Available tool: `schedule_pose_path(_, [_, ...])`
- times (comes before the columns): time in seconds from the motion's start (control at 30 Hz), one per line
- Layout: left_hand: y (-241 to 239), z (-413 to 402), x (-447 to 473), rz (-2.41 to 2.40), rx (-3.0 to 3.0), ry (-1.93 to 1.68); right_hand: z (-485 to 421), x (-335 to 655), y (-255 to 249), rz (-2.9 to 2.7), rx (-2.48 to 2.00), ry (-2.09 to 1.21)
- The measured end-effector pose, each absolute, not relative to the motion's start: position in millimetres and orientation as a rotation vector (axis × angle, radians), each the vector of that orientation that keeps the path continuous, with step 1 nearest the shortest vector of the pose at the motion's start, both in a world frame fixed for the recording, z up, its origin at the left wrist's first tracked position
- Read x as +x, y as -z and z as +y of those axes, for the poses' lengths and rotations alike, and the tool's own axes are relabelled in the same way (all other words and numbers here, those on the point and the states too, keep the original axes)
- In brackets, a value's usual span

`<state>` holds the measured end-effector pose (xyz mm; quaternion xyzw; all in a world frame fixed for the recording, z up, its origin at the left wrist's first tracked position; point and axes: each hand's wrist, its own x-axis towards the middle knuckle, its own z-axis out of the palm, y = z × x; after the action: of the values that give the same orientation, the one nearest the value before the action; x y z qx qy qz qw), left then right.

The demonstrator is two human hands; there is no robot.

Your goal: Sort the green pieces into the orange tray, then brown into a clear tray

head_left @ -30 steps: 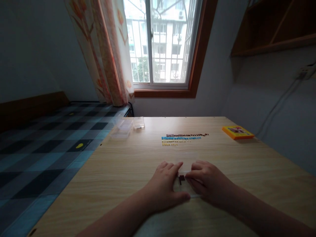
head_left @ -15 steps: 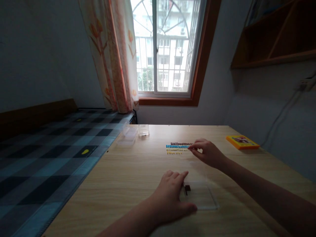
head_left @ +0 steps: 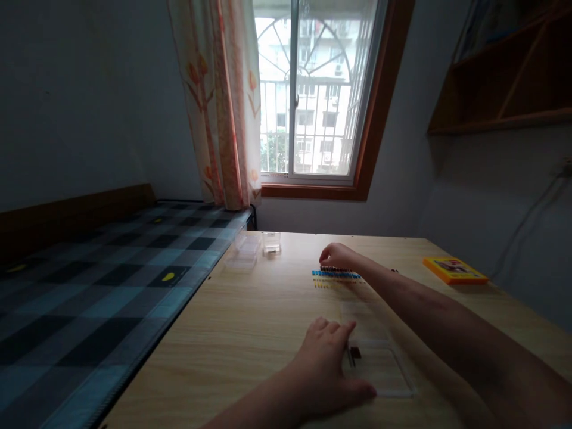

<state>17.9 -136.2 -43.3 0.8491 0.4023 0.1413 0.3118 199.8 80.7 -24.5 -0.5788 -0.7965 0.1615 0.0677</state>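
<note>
A clear plastic box (head_left: pixel 402 372) lies on the table with its lid (head_left: pixel 364 311) folded back. My left hand (head_left: pixel 328 372) braces its left side, thumb at the near corner and forefinger at the far one. Inside, by that hand, are small dark brown pieces (head_left: pixel 356 352). Farther off, my right hand (head_left: pixel 338 255) reaches to the left end of a row of small brown pieces (head_left: pixel 333 269), its fingertips pinched together and pointing down. What sits between them is hidden. Rows of blue pieces (head_left: pixel 330 273) and yellow pieces (head_left: pixel 324 284) lie on the near side.
Several clear plastic containers (head_left: pixel 243 253) stand at the table's far left, with a small clear box (head_left: pixel 271 243) beside them. An orange-yellow case (head_left: pixel 453 270) lies at the right. A bed with a checked cover (head_left: pixel 147 298) adjoins the table's left edge.
My right hand has moved left and away from me, from the right part of the rows to the brown row's left end. My left hand stays on the box. The view has shifted slightly.
</note>
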Motion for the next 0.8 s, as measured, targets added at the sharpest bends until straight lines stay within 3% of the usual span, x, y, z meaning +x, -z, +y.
schedule_pose_path(0.3, [52.1, -135.1, 17.1, 1.027, 2.256, -0.431, 91.2, 197.1, 29.9, -2.401, -1.893, -0.643])
schedule_pose_path(0.8, [52.4, -133.8, 17.6, 1.025, 2.269, -0.445, 90.9, 194.0, 20.8, -2.462, -1.885, -0.558])
